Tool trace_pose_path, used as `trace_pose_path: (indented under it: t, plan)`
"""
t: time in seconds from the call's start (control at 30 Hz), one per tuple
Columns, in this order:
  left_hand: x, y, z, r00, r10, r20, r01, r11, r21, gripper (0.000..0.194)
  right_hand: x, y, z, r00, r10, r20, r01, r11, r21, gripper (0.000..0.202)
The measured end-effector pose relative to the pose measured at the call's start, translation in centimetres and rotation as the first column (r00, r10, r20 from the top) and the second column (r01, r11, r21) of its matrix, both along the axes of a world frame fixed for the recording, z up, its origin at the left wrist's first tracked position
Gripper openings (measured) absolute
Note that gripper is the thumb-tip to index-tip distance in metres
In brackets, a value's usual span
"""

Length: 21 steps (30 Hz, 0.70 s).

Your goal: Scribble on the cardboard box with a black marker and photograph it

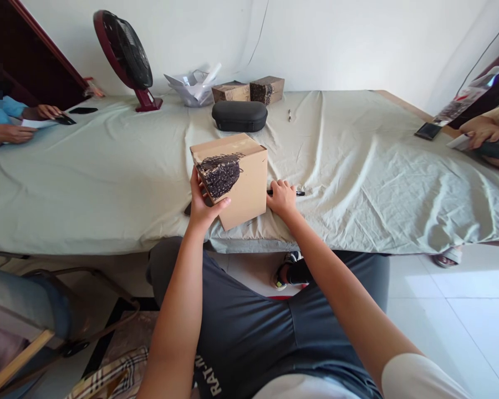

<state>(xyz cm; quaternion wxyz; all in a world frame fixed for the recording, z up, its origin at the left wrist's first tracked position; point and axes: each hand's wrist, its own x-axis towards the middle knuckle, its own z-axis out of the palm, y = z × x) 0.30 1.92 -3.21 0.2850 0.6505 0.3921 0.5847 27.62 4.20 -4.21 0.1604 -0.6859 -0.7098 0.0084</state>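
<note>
A cardboard box (249, 183) is tilted near the front edge of the cloth-covered table. A dense patch of black scribble (222, 176) covers one corner and runs onto its top. My left hand (203, 205) grips the box at its left side, thumb on the near face and fingers round the edge. Just right of the box, my right hand (281, 197) is closed over a black marker pen (300, 193) at the tabletop; part of the pen is hidden beneath the fingers. A dark flat object (188, 209) shows partly behind my left hand.
Behind the box sit a black zip case (239, 116), two smaller cardboard boxes (267, 90), a clear plastic bag (193, 88) and a fan (127, 55). Other people's hands (45, 112) show at the left and right ends. A bottle (468, 97) stands at right.
</note>
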Motion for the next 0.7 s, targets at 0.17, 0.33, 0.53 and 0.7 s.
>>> trace_pose_path:
  t: [0.17, 0.33, 0.53, 0.7]
  plan:
    - [0.0, -0.1, -0.1, 1.0, 0.0, 0.003, 0.0, 1.0, -0.004, 0.129, -0.3, 0.0, -0.2, 1.0, -0.017, -0.017, 0.018, 0.999, 0.03, 0.031]
    - [-0.1, 0.8, -0.2, 1.0, 0.015, 0.017, -0.015, 1.0, 0.01, 0.128, 1.1, -0.2, -0.6, 0.928, 0.165, -0.334, -0.084, 0.966, 0.244, 0.058]
    - [1.8, 2.0, -0.3, 0.997, 0.022, 0.07, -0.018, 0.998, -0.055, 0.134, 2.5, -0.2, -1.3, 0.455, 0.57, -0.684, -0.575, 0.775, 0.263, 0.119]
    - [1.5, 2.3, 0.0, 0.997, 0.012, 0.072, 0.002, 0.984, -0.179, 0.102, 1.9, -0.1, -1.6, 0.47, 0.548, -0.692, -0.578, 0.783, 0.228, 0.128]
